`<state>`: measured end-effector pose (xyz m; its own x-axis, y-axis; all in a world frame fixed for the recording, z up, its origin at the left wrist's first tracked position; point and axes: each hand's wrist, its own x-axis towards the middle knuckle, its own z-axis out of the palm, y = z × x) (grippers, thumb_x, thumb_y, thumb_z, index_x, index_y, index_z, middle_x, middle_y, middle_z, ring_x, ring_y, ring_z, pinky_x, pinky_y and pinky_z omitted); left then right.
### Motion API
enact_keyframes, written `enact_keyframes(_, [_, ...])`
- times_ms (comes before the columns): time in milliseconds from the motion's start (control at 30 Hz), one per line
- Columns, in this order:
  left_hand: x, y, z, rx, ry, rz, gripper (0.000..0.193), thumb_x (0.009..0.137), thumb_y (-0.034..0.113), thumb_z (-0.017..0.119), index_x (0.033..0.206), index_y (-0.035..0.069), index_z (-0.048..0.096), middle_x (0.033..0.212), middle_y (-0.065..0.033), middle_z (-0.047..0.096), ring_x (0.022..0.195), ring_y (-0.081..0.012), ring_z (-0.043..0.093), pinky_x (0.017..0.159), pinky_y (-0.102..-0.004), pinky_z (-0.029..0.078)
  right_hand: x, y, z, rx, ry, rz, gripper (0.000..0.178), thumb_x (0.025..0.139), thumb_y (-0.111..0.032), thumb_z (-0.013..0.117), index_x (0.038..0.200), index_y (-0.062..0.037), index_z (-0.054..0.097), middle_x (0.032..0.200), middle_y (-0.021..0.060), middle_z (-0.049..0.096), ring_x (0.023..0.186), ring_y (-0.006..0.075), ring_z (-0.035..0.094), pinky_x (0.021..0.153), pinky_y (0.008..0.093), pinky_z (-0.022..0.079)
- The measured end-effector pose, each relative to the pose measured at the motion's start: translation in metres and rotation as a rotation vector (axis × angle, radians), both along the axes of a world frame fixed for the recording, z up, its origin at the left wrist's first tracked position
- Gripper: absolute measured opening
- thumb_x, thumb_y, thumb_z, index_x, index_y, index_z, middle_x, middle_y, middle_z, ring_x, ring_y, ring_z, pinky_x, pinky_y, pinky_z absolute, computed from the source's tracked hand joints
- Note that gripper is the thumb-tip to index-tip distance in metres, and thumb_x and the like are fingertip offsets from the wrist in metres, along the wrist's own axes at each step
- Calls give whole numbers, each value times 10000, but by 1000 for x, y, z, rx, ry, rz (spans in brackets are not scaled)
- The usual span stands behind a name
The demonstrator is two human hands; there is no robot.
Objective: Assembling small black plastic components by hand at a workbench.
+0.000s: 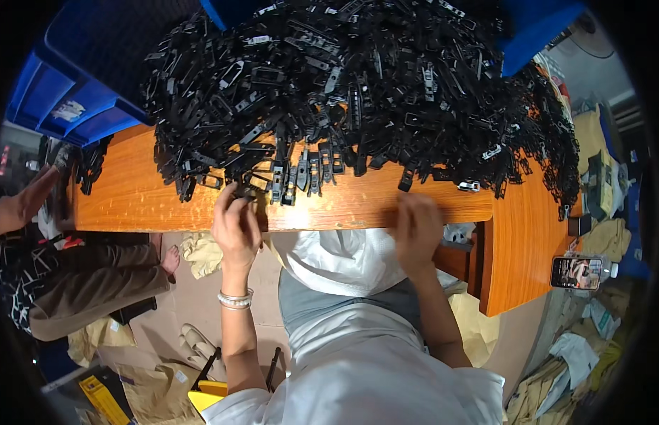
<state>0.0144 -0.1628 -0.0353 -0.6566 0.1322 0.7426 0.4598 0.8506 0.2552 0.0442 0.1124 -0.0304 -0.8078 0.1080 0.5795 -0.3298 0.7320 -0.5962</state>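
Observation:
A large heap of small black plastic parts (329, 85), narrow and with cut-out slots, covers the far side of the wooden table (365, 205). Several of these parts stand side by side in a loose row (305, 173) at the heap's near edge. My left hand (234, 230) is at the table's front edge, fingers curled onto a black plastic part (251, 193). Smeared by motion, my right hand (419, 230) hovers at the same edge farther right, below a single black part (407, 178); whether it holds anything is hidden. A white bag (336, 262) hangs open between my hands over my lap.
Blue crates (82, 92) flank the heap at far left, and a blue panel (538, 35) at far right. A phone (577, 273) stands beyond the right side table (520, 269). Another person's arm (29, 202) reaches in at left. Bags and cardboard lie on the floor.

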Motion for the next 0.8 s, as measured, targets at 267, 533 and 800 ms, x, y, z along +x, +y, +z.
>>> enact_keyframes(267, [18,50,4,558,-226,-77,162,767,-3,578,900,-20,486,990,-184,565,692,-152,558,595,-245,464,-24,48,12,262,-151,-474,178,765,-18,581,938,-50,606,884,104,512,776,247,538,666,310,443])
enact_keyframes(533, [25,106,8,687,-429,-330,196,759,8,614,915,-6,497,746,-68,564,534,-74,477,468,-204,388,-14,43,3,294,-120,-204,188,772,-20,584,956,-51,601,873,96,513,763,251,536,659,324,446])
enact_keyframes(800, [24,117,5,920,-687,-361,173,792,-3,576,938,9,484,688,-16,540,522,-64,463,470,-188,375,-1,43,9,161,-106,-12,229,734,10,628,950,-54,590,839,85,499,751,230,535,635,300,441])
